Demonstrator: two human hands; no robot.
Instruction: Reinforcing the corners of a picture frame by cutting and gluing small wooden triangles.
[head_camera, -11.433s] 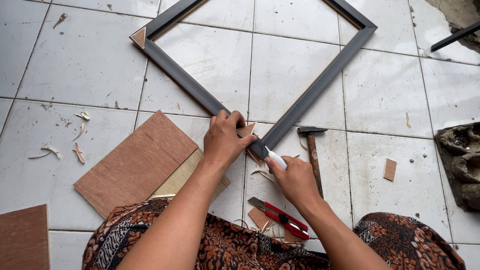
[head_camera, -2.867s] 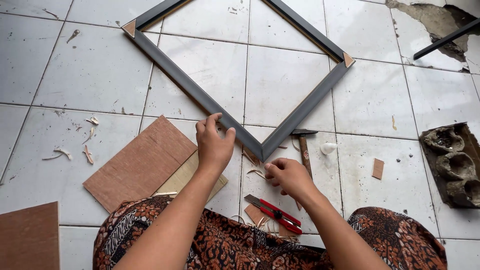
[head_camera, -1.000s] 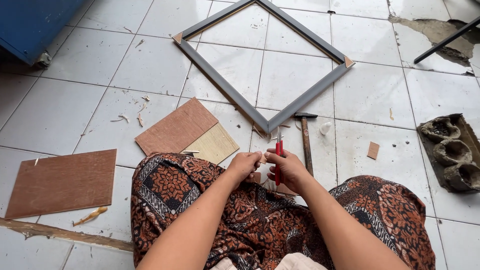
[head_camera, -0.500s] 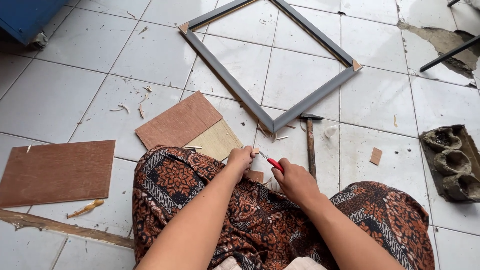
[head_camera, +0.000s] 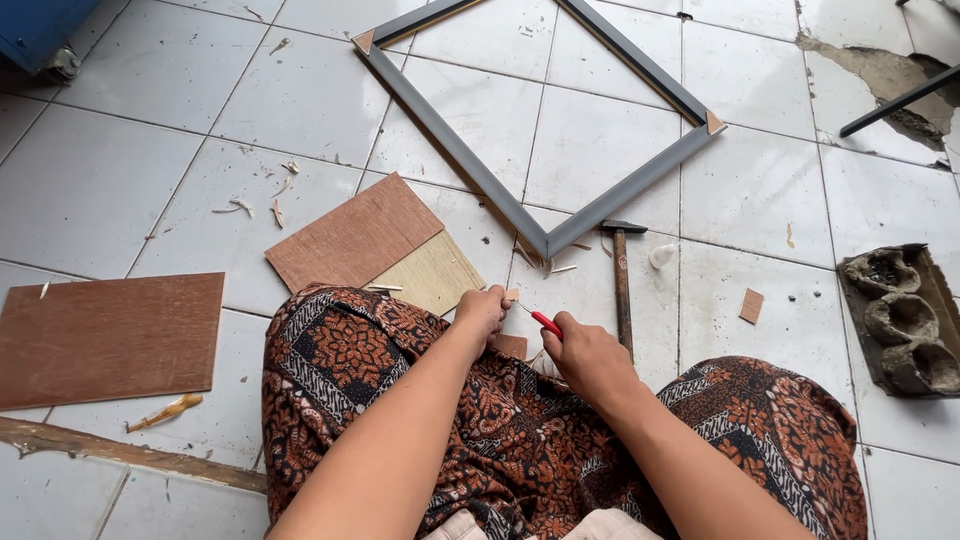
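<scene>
My right hand grips a red-handled utility knife, its blade pointing at a small piece of plywood pinched in my left hand. Both hands hover over my lap, just above my patterned brown trousers. Another small brown plywood piece lies on the tile below the hands. Beyond them on the white tiled floor lies a grey rectangular frame with small wooden triangles in its corners.
A hammer lies right of the frame's near corner. Two plywood sheets overlap on the left, a larger brown board further left. A moulded grey block sits at the right. Wood shavings and a small chip litter the tiles.
My hands have left the frame's near corner and drawn back to my lap. The right hand has picked up the red knife from the floor and the left now holds a small wood piece.
</scene>
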